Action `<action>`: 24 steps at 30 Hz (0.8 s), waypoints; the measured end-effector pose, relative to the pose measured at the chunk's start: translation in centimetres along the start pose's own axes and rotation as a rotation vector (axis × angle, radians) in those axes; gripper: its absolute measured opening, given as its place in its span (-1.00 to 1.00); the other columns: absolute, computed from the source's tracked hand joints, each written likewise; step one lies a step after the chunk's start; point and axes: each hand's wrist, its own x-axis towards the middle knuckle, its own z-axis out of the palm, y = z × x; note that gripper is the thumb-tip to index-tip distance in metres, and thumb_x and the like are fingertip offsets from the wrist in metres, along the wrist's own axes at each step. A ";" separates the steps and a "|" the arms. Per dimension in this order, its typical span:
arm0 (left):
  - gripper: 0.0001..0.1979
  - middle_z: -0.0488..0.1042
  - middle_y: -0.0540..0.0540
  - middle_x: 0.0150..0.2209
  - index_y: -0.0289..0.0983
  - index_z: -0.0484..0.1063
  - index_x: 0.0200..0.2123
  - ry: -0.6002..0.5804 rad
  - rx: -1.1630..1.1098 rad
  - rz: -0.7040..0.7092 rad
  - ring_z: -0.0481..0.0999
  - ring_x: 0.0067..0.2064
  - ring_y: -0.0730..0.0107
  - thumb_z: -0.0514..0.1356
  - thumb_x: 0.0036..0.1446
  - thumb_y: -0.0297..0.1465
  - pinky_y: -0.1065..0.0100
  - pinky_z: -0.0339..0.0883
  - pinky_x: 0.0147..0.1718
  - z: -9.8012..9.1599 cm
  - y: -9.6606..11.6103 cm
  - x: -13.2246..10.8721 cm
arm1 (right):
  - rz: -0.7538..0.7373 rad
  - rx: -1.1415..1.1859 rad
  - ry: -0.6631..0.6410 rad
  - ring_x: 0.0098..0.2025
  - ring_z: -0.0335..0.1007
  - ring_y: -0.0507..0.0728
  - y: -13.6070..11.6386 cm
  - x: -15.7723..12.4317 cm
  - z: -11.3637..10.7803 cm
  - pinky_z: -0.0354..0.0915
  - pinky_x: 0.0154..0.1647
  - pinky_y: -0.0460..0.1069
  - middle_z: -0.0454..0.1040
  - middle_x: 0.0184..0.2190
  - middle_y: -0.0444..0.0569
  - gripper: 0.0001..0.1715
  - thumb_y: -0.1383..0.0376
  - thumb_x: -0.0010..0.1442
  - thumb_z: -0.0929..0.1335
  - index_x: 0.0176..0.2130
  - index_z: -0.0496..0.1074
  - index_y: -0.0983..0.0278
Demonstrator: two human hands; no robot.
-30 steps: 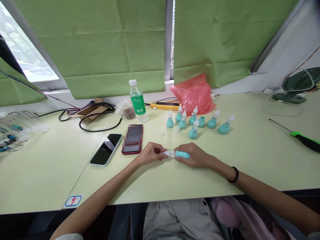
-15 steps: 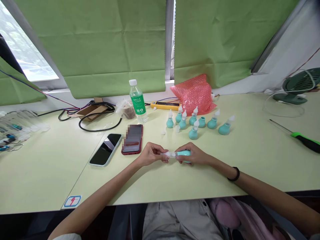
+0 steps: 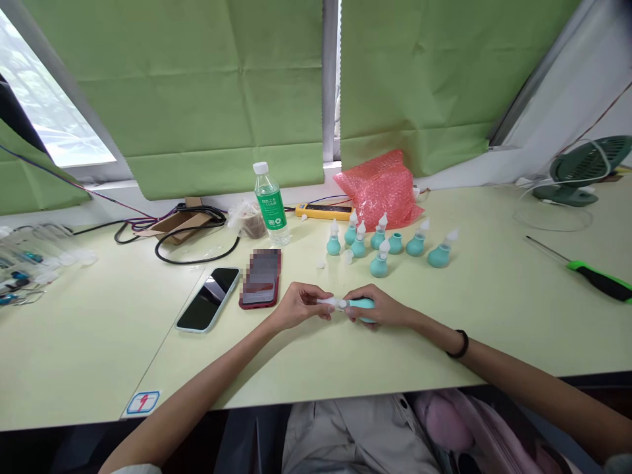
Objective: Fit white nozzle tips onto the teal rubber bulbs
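My left hand [image 3: 307, 304] pinches the clear pointed nozzle [image 3: 328, 301] of a nasal aspirator. On the other side, my right hand [image 3: 378, 306] is wrapped around its teal rubber bulb [image 3: 364, 303]. The piece lies sideways just above the table, and the two parts meet between my fingers. Whether the nozzle is fully seated in the bulb, I cannot tell. Behind my hands stand several teal aspirators with clear tips, such as the nearest aspirator [image 3: 379, 264]. One bulb [image 3: 395, 243] among them has an open neck. Small clear pieces [image 3: 349, 256] lie beside them.
Two phones lie left of my hands, one pale-cased [image 3: 208, 299], one red-cased [image 3: 266, 278]. Behind are a water bottle [image 3: 272, 209], a yellow meter [image 3: 323, 211] and pink bubble wrap [image 3: 382, 191]. A screwdriver [image 3: 587, 271] and a fan [image 3: 582, 171] are at right, black cable [image 3: 197, 262] at left.
The view has shifted slightly. Both hands keep their hold on the aspirator, and the nozzle and bulb look a little closer together.
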 end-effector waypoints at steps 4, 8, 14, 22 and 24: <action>-0.60 0.44 -0.12 -0.51 -0.44 0.39 -0.28 -0.007 0.068 0.052 0.41 -0.51 0.45 0.21 -0.19 -0.28 0.38 0.33 -0.48 0.7 0.2 0.7 | -0.122 -0.195 0.090 -0.55 0.25 -0.02 -1.0 -1.0 -1.4 0.25 -0.52 -0.12 0.34 -0.57 -0.11 -0.67 0.12 -0.04 0.27 -0.39 0.38 0.34; -0.60 0.43 -0.11 -0.48 -0.38 0.40 -0.28 0.080 0.384 0.142 0.34 -0.53 0.50 0.09 -0.09 -0.17 0.44 0.26 -0.53 1.1 0.8 2.4 | -0.150 -0.304 0.273 -0.38 0.31 0.08 -1.2 -2.9 -4.1 0.25 -0.36 -0.05 0.41 -0.43 -0.04 -0.67 0.12 -0.09 0.31 -0.38 0.40 0.33; -0.63 0.40 -0.11 -0.38 -0.27 0.37 -0.24 0.114 1.097 0.188 0.37 -0.39 0.36 0.05 -0.06 -0.17 0.38 0.21 -0.42 2.1 0.1 5.2 | -0.076 -0.192 0.622 -0.29 0.33 0.18 1.1 -5.3 -8.1 0.26 -0.23 0.02 0.44 -0.38 0.00 -0.60 0.11 -0.20 0.37 -0.38 0.40 0.33; -0.78 0.34 -0.19 -0.40 -0.34 0.38 -0.45 0.011 1.408 0.062 0.38 -0.34 0.25 -0.07 0.00 -0.50 0.31 0.21 -0.41 2.8 -0.8 7.2 | -0.038 -0.452 1.087 -0.40 0.37 0.13 5.4 -4.5 -9.6 0.30 -0.31 0.05 0.43 -0.41 0.02 -0.59 0.08 -0.10 0.30 -0.33 0.35 0.33; -0.81 0.34 -0.18 -0.40 -0.34 0.37 -0.45 0.003 1.397 0.071 0.38 -0.33 0.26 -0.03 -0.05 -0.55 0.33 0.21 -0.40 2.6 -0.8 7.5 | -0.016 -0.606 1.102 -0.40 0.36 0.14 6.2 -4.0 -9.5 0.28 -0.29 0.06 0.42 -0.43 0.02 -0.60 0.08 -0.07 0.27 -0.32 0.33 0.33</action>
